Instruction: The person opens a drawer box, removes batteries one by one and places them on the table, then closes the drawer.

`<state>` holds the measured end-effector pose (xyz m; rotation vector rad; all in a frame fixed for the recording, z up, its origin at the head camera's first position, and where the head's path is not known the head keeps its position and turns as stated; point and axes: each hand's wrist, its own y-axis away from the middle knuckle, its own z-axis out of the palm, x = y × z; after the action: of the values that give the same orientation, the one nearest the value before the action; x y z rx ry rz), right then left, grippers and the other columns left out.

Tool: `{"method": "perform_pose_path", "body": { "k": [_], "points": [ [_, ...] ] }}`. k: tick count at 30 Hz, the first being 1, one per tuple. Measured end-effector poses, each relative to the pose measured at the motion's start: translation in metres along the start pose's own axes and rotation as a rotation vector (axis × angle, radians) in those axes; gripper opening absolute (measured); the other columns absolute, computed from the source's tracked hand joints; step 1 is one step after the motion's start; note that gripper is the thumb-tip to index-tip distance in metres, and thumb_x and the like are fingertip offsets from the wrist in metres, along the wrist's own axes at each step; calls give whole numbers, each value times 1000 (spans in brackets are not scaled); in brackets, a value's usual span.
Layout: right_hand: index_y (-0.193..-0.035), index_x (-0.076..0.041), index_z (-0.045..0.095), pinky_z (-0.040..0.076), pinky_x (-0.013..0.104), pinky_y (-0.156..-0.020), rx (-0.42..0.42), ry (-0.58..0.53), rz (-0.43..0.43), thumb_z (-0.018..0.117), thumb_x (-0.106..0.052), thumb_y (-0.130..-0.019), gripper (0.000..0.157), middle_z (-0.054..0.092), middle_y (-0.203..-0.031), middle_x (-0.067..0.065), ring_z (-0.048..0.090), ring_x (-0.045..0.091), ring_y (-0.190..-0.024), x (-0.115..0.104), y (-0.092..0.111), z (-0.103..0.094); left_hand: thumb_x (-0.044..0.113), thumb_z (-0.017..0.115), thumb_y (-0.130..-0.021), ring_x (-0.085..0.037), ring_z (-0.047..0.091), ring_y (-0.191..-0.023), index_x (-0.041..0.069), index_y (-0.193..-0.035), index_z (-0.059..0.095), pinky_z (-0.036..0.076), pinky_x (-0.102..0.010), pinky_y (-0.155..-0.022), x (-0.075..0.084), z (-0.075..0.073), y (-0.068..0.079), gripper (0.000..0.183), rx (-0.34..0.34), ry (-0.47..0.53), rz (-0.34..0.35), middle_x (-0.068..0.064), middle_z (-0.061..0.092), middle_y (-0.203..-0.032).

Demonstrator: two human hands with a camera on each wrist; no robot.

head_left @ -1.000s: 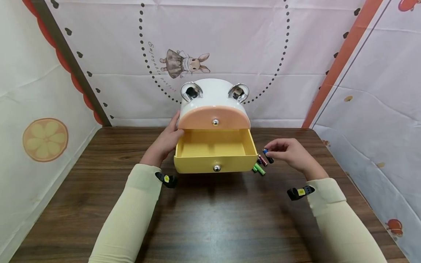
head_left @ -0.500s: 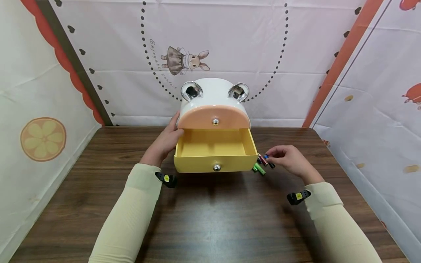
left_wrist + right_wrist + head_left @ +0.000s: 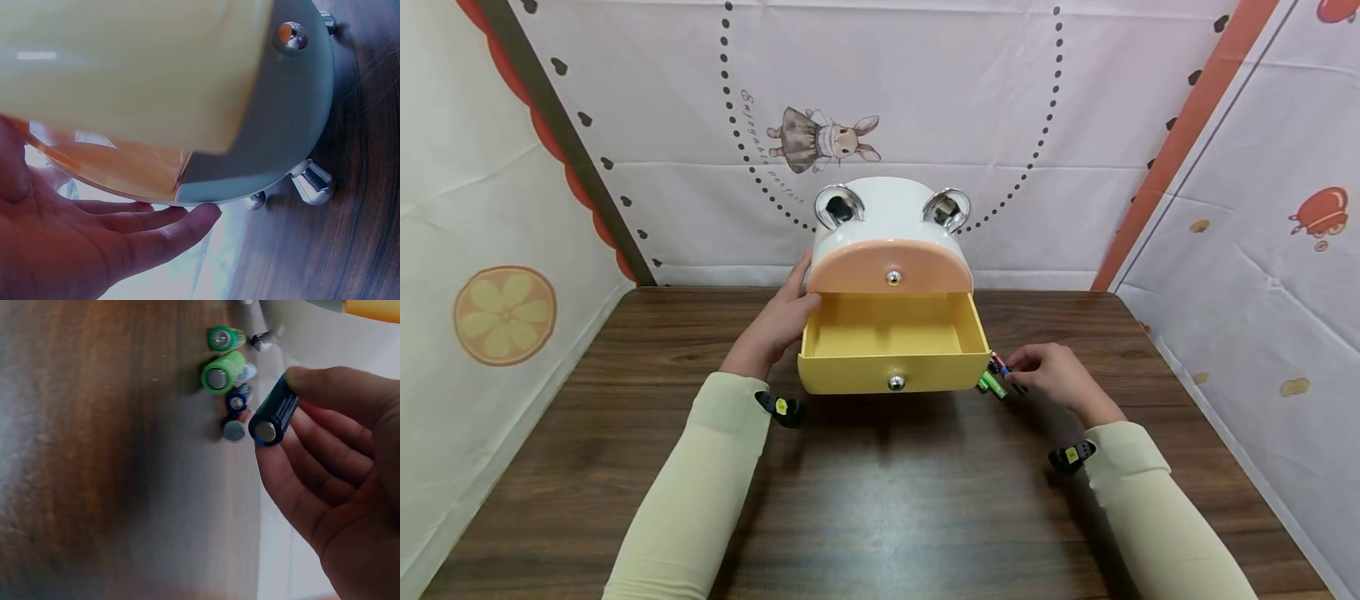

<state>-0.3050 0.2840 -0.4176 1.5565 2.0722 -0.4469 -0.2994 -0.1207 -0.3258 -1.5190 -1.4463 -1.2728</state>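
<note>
A white frog-like cabinet (image 3: 891,204) with chrome eyes and a peach upper drawer stands at the back of the table. Its yellow lower drawer (image 3: 850,377) is pulled out, its inside bare. My left hand (image 3: 778,327) rests along the cabinet's left side, fingers nearly straight in the left wrist view. Thumb and fingers of my right hand (image 3: 1054,377) pinch a blue-and-black battery (image 3: 274,417). Beside it, right of the drawer, lie two green batteries (image 3: 224,372), a dark blue battery (image 3: 237,401) and a reddish battery (image 3: 234,430), seen end-on.
The dark wood table (image 3: 880,500) stretches in front of the cabinet. Printed cloth hangs behind it (image 3: 985,100) and on both sides. Chrome feet (image 3: 312,182) hold the cabinet up off the table. A round knob (image 3: 896,382) juts from the yellow drawer's front.
My right hand has come down and slightly nearer to me with the blue-and-black battery, toward the other batteries. My left hand and the drawer have stayed put.
</note>
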Motion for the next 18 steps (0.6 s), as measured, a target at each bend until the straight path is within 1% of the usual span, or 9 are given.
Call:
{"method": "perform_pose_path", "body": {
  "k": [2,8,15,18],
  "points": [
    [-91,-14,68,46,28,-63,3,24,7,68,-24,-79,16,66,-82,2,57,15,-73,1,0,3,12,37,-88,-27,28,-134,35,-145,-5,29,-49,-106,-1,0,-1,75,0,4,2,-1,0,-154],
    [-91,-13,70,46,27,-60,-5,88,8,68,-22,-79,16,67,-80,1,56,14,-69,6,-3,8,12,37,-88,-27,29,-134,37,-145,-6,30,-49,-105,-3,-1,-3,75,-6,14,5,-2,2,-154],
    [-90,-11,71,45,27,-60,-23,165,-26,67,-20,-79,16,68,-79,1,55,12,-68,5,-3,11,13,36,-89,-32,37,-129,35,-145,-6,36,-49,-100,-3,-1,-2,74,-16,28,2,-10,14,-152],
    [-89,-10,71,46,28,-61,-25,176,-23,67,-20,-79,15,68,-78,1,55,12,-68,4,-3,12,13,36,-89,-32,38,-128,35,-145,-6,37,-49,-99,-3,-1,-1,73,-15,22,0,-11,15,-152]
  ]
}}
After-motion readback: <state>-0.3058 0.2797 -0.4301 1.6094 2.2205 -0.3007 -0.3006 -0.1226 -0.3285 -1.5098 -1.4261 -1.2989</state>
